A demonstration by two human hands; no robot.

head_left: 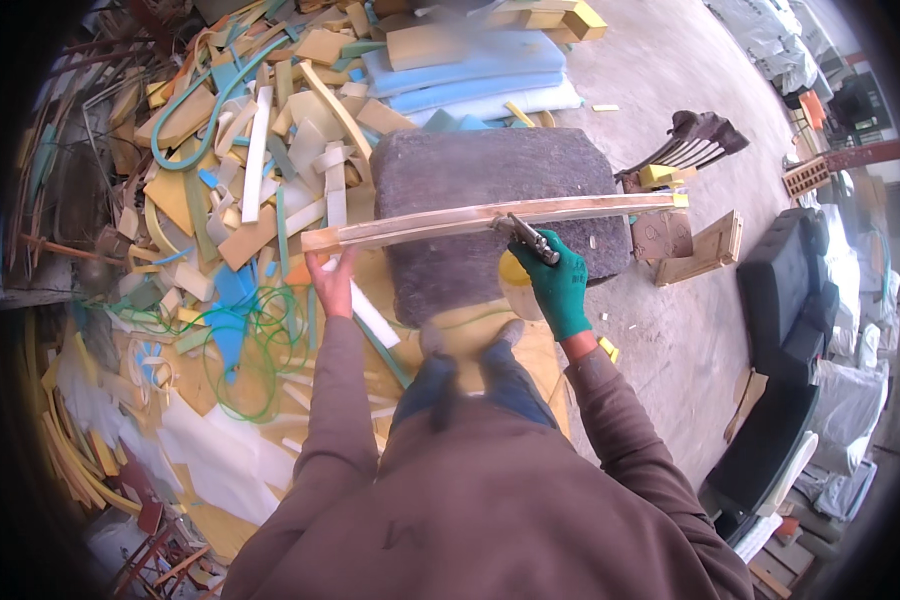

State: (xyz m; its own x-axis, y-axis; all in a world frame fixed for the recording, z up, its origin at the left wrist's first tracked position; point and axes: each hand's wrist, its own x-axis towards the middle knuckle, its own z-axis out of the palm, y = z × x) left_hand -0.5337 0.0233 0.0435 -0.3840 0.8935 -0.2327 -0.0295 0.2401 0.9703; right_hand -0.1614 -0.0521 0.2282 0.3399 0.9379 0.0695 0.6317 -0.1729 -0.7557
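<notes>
A long, slightly bowed wooden strip (pixel 410 228) lies crosswise over a dark grey padded block (pixel 490 165). At the strip's left end, my bare left hand (pixel 333 285) grips it from below, fingers closed on the wood. My right hand (pixel 558 285), in a green glove, is wrapped round a silver metal hand tool (pixel 535 240); its exact kind is not clear. The tool's front end meets or lies very close to the strip, right of its middle. Behind the glove, a yellow round shape (pixel 515 270) shows in part.
Foam offcuts (pixel 300 130) heap up at the left, with tangled green cord (pixel 255 350). Blue foam sheets (pixel 470 75) lie beyond the block. To the right are a dark slatted piece (pixel 700 145), a wooden frame piece (pixel 705 250) and black sofa sections (pixel 785 300).
</notes>
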